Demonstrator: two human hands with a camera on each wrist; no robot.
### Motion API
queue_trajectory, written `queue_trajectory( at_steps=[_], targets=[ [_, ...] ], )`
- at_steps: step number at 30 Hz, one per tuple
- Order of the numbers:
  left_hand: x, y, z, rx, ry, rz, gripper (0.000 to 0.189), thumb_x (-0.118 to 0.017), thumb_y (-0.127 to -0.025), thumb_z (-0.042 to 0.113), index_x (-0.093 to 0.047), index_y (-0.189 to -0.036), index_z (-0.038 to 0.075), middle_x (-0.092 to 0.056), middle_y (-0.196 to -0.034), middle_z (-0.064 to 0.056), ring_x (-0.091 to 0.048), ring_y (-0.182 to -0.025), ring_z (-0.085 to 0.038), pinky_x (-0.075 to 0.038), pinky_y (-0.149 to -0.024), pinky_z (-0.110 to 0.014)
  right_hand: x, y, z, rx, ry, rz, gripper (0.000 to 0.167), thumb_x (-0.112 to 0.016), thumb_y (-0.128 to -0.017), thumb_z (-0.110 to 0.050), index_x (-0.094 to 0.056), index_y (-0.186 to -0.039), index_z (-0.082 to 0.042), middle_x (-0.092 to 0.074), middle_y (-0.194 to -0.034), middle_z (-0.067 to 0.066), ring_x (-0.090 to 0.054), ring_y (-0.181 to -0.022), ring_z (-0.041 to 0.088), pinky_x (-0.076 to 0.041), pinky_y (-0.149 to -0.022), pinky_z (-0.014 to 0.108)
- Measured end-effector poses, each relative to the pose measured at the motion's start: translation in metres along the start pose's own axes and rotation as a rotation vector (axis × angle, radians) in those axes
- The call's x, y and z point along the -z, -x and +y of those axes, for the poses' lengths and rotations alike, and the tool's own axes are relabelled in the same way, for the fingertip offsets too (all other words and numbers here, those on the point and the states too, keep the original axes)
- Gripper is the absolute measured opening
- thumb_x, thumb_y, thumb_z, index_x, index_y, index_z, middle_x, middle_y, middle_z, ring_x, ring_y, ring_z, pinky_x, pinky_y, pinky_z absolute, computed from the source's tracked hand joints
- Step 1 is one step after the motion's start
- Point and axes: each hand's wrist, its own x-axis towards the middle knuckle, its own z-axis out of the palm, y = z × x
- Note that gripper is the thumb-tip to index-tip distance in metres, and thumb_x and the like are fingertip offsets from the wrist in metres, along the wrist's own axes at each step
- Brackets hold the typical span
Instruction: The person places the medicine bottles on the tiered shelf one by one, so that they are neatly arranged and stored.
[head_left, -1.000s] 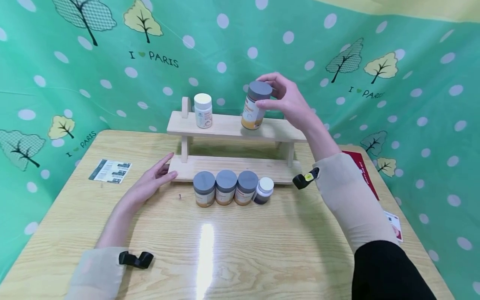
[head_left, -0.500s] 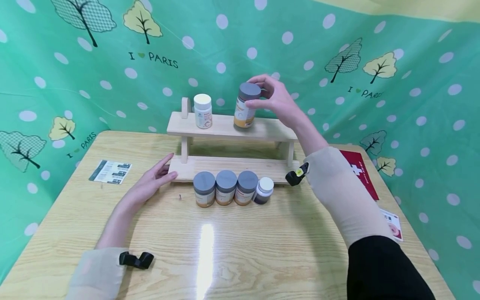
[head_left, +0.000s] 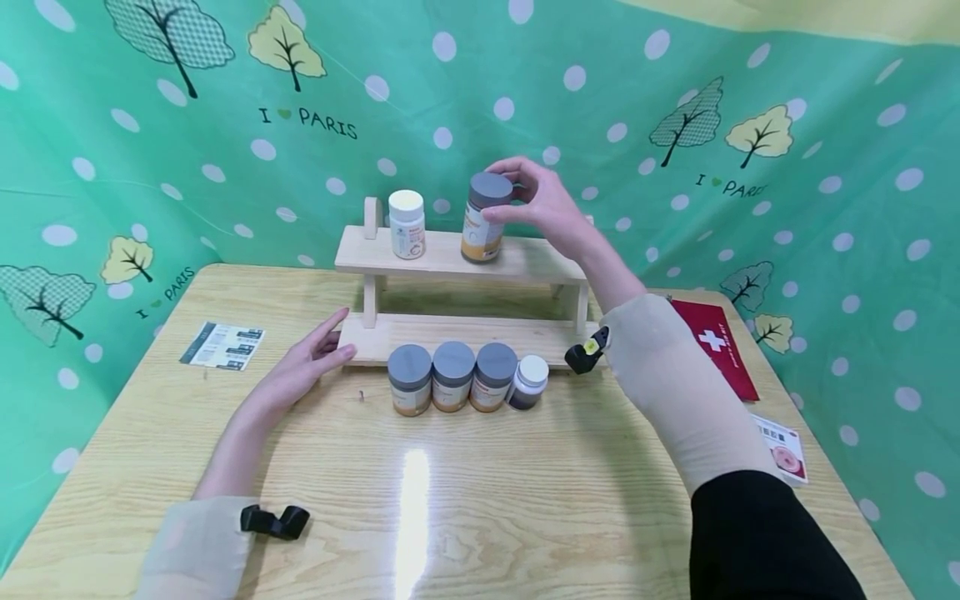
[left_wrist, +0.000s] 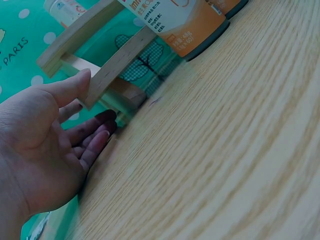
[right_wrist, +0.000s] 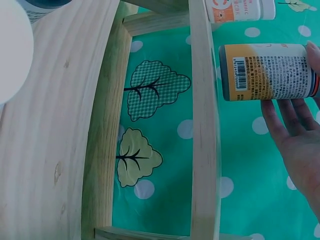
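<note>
Head view shows us the right hand (head_left: 542, 204) at the upper board (head_left: 442, 260) of a wooden stand (head_left: 369, 302), its fingers and thumb curled round the upper part of a gray-lidded jar (head_left: 481, 237). The jar leans slightly, lid toward those fingers; we cannot tell whether its base touches the board. Left of the right fingers, past the jar, we find a white bottle (head_left: 408, 229) standing on the same board. From the right wrist we make out a barcode (right_wrist: 240, 73) on the jar's label, on the base side of those fingers.

Lower and to the left, the left hand (head_left: 307, 362) has its thumb against the end of the lower board (head_left: 372, 336) and its bent fingers around that end, close to the table (head_left: 517, 517). To the right of the left fingers, we see a row of three jars (head_left: 452, 377) on the table in front of the stand, finished by a small white-capped bottle (head_left: 529, 382). We note a printed card (head_left: 222, 346) lying left of the left fingers, and a red pouch (head_left: 715, 346) with a white cross well to the right of the right fingers.
</note>
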Motion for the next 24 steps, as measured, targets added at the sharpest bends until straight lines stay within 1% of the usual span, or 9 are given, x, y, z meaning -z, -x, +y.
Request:
queue_trajectory(
  at_steps=[12,17,24],
  targets=[
    [-0.0003,0.0003,0.0,0.004,0.0,-0.001,0.083,-0.06,-0.102,0.05,-0.007,-0.165,0.041,-0.02,-0.168,-0.025,-0.02,-0.156,-0.046,-0.018,-0.124,-0.069,-0.002,-0.0009,0.0033,-0.037,0.015,-0.002,0.054,-0.084,-0.085,-0.021,-0.06,-0.134,-0.017,-0.063,-0.13,0.005,-0.06,-0.118,0.024,-0.05,-0.102,0.038],
    [-0.0006,-0.0002,-0.0001,0.01,0.006,0.001,0.084,-0.06,-0.101,0.052,-0.007,-0.165,0.042,-0.021,-0.168,-0.024,-0.021,-0.155,-0.045,-0.018,-0.124,-0.068,-0.0022,-0.0005,0.0026,-0.043,0.016,-0.005,0.055,-0.084,-0.085,-0.022,-0.06,-0.134,-0.017,-0.062,-0.132,0.006,-0.06,-0.12,0.023,-0.05,-0.103,0.039],
    [-0.0006,-0.0001,-0.0001,0.007,0.002,0.0,0.084,-0.06,-0.101,0.052,-0.007,-0.165,0.042,-0.02,-0.169,-0.025,-0.02,-0.156,-0.045,-0.017,-0.125,-0.068,-0.0017,0.0006,0.0036,-0.036,0.029,-0.011,0.054,-0.083,-0.086,-0.022,-0.06,-0.134,-0.016,-0.061,-0.134,0.006,-0.06,-0.12,0.023,-0.049,-0.105,0.039]
  ],
)
